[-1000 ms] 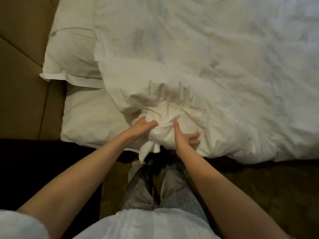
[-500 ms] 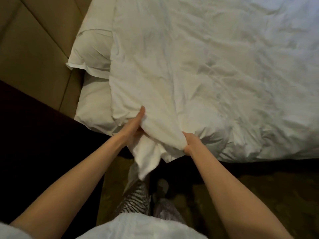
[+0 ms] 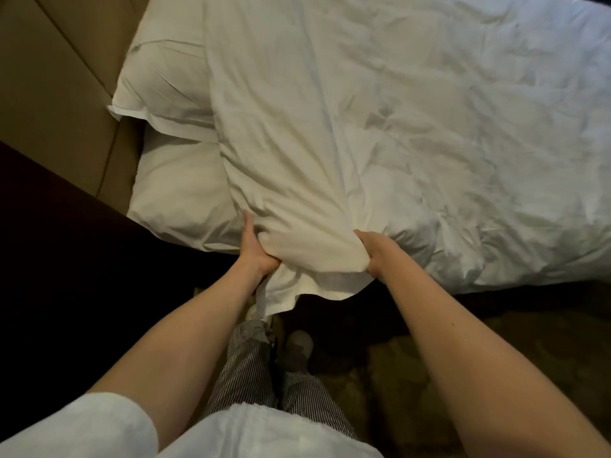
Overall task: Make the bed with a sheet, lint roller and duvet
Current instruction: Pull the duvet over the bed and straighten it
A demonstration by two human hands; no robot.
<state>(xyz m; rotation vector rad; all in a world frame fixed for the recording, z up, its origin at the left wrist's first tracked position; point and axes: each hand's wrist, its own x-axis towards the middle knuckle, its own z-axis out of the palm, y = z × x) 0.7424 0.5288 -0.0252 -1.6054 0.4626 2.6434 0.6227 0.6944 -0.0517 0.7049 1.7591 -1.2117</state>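
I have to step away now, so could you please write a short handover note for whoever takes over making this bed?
Left hand: grips the duvet at its near corner, next to the pillows.
Right hand: grips the same edge, a little further along.
Things: the duvet lies spread over the bed, wrinkled, with its corner hanging off the near side. No lint roller is in view, and any sheet is hidden under the duvet.
Done: the duvet is laid across the bed and the pillows are at the headboard.
Left: probably square up this corner and smooth the wrinkles.
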